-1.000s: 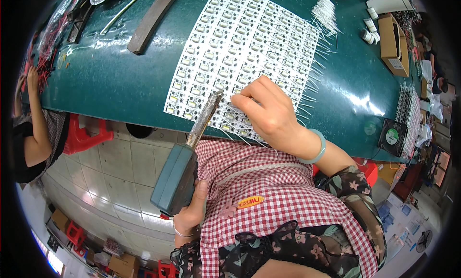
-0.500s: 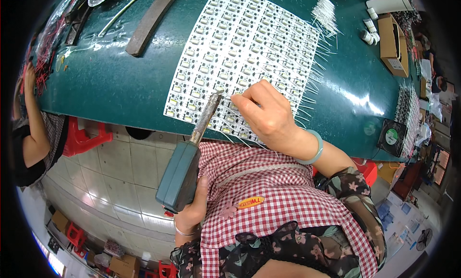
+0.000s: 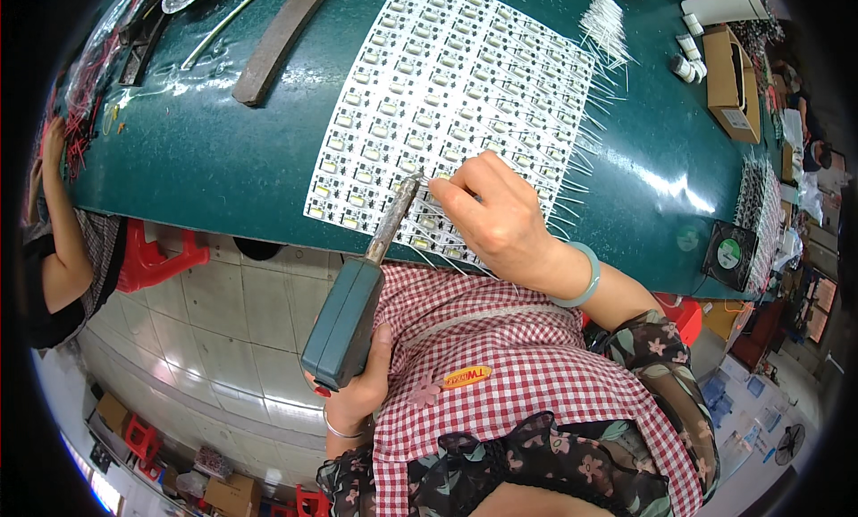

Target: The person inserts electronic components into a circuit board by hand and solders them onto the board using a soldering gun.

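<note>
My left hand (image 3: 361, 387) is closed around the green handle of a soldering iron (image 3: 342, 319), whose metal barrel slants up to the right. Its tip rests at a white LED circuit board sheet (image 3: 382, 108) carrying rows of small yellowish LEDs. Right beside that tip, my right hand (image 3: 497, 215) pinches a thin white wire, mostly hidden by the fingers, against the sheet. Several white wires (image 3: 572, 184) stick out from the right and lower parts of the sheet.
The sheet lies on a green table (image 3: 206, 159). Beyond it are a dark flat bar (image 3: 277, 48) and a pile of white wires (image 3: 605, 30). A cardboard box (image 3: 731, 84) and a small black fan (image 3: 728, 256) stand right. At left, another person's arm (image 3: 67, 204) reaches over red wires.
The soldering iron has shifted slightly right and its tip now meets the fingertips of my right hand more closely. My right hand has barely moved.
</note>
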A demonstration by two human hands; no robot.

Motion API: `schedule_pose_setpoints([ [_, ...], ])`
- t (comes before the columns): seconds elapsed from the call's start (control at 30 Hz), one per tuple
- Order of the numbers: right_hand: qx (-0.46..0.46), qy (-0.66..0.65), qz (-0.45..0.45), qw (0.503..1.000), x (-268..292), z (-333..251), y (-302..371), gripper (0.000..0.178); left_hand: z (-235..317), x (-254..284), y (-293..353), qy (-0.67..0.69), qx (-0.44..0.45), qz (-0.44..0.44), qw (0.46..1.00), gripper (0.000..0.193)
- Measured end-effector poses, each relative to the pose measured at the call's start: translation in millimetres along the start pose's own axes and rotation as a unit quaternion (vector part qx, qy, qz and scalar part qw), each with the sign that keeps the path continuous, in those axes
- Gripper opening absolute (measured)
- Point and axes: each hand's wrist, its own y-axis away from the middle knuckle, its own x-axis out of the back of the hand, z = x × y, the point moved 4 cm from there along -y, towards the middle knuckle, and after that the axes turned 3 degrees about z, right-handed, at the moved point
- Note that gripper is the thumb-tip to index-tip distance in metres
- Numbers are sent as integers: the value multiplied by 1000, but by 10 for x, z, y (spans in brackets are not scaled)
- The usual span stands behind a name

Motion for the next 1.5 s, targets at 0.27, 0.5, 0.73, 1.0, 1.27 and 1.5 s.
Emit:
schedule_pose_setpoints([
  [0.27, -5, -5, 19, 1000, -4, 2, -5, 26, -3, 25, 55, 32, 11, 3, 999, 33],
  [0.5, -7, -7, 18, 1000, -3, 18, 13, 25, 92, 23, 47, 117, 57, 66, 989, 39],
  [0.73, -9, -7, -2, 1000, 11, 13, 9, 20, 108, 10, 20, 118, 73, 54, 989, 44],
  [1.0, -17, -39, -27, 999, 315, 35, -90, 22, 164, 8, -30, 115, 55, 46, 991, 43],
  [1.27, -7, -49, -28, 998, 94, 212, -125, 16, 150, 3, -24, 108, 68, 30, 991, 43],
  [1.5, -3, -52, -26, 998, 63, 222, -137, 13, 127, -17, -33, 80, 39, 22, 996, 44],
])
